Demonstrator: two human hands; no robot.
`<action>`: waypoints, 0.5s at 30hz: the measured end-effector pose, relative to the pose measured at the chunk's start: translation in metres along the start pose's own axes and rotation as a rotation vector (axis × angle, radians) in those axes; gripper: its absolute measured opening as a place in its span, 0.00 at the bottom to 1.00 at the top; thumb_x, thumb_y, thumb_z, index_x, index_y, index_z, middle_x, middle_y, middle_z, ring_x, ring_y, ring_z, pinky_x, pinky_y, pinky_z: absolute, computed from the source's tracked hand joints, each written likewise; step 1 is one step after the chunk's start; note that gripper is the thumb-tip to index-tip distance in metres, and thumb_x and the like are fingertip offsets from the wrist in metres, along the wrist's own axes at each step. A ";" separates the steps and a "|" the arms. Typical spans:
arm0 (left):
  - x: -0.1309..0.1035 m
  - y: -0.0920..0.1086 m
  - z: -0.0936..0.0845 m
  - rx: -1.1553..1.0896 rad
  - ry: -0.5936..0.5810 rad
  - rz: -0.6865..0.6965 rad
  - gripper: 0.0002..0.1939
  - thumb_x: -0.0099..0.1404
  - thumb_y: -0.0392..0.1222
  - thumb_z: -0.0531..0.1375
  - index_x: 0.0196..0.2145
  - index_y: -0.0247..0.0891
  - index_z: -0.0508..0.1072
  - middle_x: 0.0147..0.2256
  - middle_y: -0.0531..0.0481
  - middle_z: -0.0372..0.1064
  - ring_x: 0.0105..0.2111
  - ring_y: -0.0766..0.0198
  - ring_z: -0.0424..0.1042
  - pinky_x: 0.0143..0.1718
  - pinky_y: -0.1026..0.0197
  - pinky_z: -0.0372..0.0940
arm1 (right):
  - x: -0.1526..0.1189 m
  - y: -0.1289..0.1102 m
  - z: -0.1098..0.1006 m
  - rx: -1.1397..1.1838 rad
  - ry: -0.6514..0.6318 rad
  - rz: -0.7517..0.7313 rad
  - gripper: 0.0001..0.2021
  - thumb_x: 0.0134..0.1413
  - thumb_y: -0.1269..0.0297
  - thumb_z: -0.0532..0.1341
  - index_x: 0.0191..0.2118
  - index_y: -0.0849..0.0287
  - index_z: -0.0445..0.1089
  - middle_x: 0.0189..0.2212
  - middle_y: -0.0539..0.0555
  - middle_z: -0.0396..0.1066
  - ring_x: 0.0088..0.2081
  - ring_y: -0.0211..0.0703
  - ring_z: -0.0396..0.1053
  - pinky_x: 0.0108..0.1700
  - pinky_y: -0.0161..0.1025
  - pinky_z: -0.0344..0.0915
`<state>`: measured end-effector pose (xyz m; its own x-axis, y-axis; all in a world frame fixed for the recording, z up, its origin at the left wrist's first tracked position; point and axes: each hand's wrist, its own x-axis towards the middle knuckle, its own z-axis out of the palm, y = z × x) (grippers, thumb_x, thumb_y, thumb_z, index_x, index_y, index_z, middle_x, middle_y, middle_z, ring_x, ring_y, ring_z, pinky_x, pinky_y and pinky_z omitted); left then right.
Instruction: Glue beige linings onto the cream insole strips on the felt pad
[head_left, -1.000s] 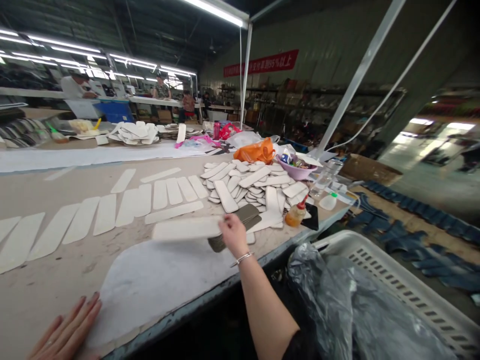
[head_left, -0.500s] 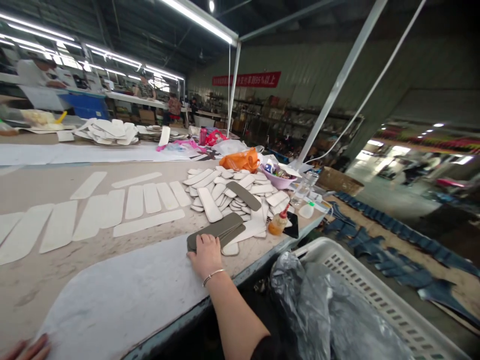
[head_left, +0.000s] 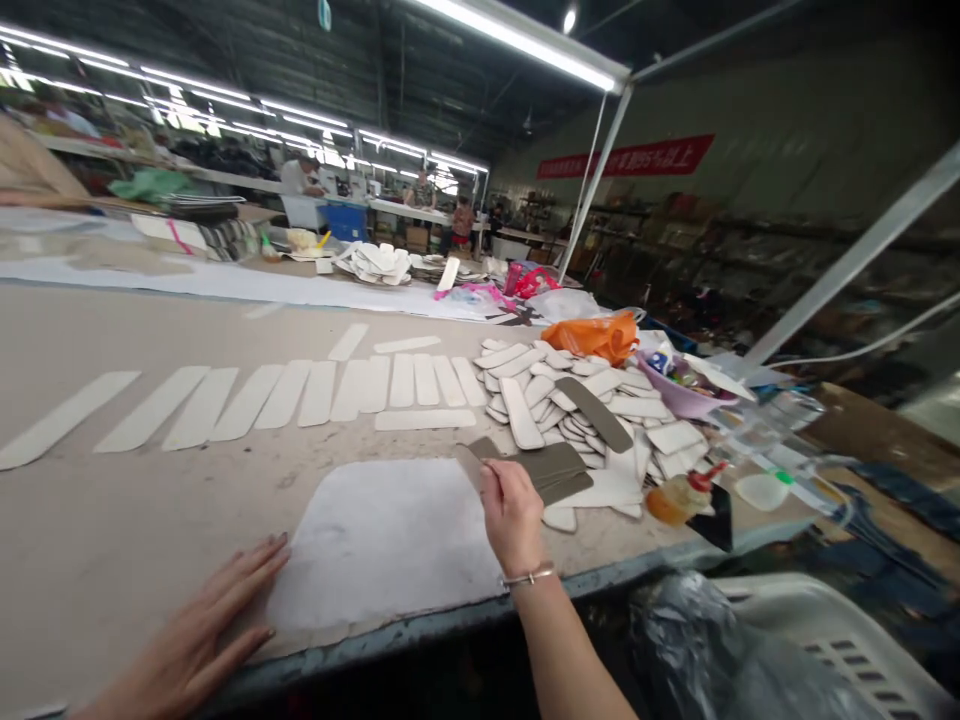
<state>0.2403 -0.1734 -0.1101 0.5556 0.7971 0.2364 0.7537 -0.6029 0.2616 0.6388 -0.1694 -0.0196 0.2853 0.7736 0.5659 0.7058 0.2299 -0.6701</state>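
Observation:
My left hand (head_left: 202,625) lies with its fingers stretched out on the table, fingertips at the left edge of a white rounded sheet (head_left: 382,530). Above the sheet's right end, my right hand (head_left: 514,505) is closed in a pinch on a thin grey-brown strip (head_left: 471,462), mostly hidden by the fingers. More grey-brown strips (head_left: 559,470) lie just behind that hand. Beyond them is a heap of white rounded strips (head_left: 520,412) with dark edges, another grey-brown strip (head_left: 595,413) resting on top. To the left, several white strips (head_left: 247,402) are laid out in a row.
A bottle of amber liquid with a red tip (head_left: 679,498) stands near the table's front edge (head_left: 600,578). Behind it are a purple bowl (head_left: 686,395) and an orange bag (head_left: 592,338). A grey plastic basket (head_left: 817,610) sits below at right. Other people work far back.
My view has swung left. My right hand has lifted from the grey-brown strips and pinches one near the white sheet. More of my left hand now shows, at the sheet's left edge.

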 end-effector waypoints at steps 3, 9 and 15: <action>0.004 -0.001 -0.009 -0.229 0.118 -0.235 0.25 0.60 0.55 0.55 0.54 0.49 0.67 0.55 0.55 0.64 0.52 0.56 0.66 0.55 0.58 0.61 | -0.006 -0.025 0.008 0.334 0.064 0.304 0.14 0.60 0.53 0.52 0.40 0.59 0.65 0.22 0.49 0.67 0.22 0.37 0.68 0.29 0.35 0.67; 0.052 -0.009 -0.042 -0.548 0.291 -0.709 0.25 0.57 0.60 0.56 0.42 0.38 0.75 0.37 0.51 0.77 0.41 0.56 0.74 0.45 0.59 0.69 | -0.026 -0.020 0.037 0.451 -0.226 0.540 0.12 0.54 0.53 0.56 0.32 0.58 0.63 0.22 0.48 0.67 0.18 0.36 0.67 0.21 0.32 0.64; 0.158 -0.013 -0.048 -0.064 0.143 -0.251 0.19 0.61 0.53 0.53 0.37 0.39 0.76 0.39 0.49 0.75 0.39 0.61 0.72 0.44 0.62 0.65 | -0.052 0.004 0.035 -0.042 -0.590 0.427 0.04 0.54 0.66 0.54 0.34 0.57 0.64 0.20 0.51 0.70 0.24 0.43 0.70 0.27 0.35 0.62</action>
<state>0.3010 -0.0416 -0.0309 0.2959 0.9116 0.2854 0.8351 -0.3920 0.3860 0.6035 -0.1878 -0.0683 0.1528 0.9830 -0.1021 0.6386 -0.1771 -0.7489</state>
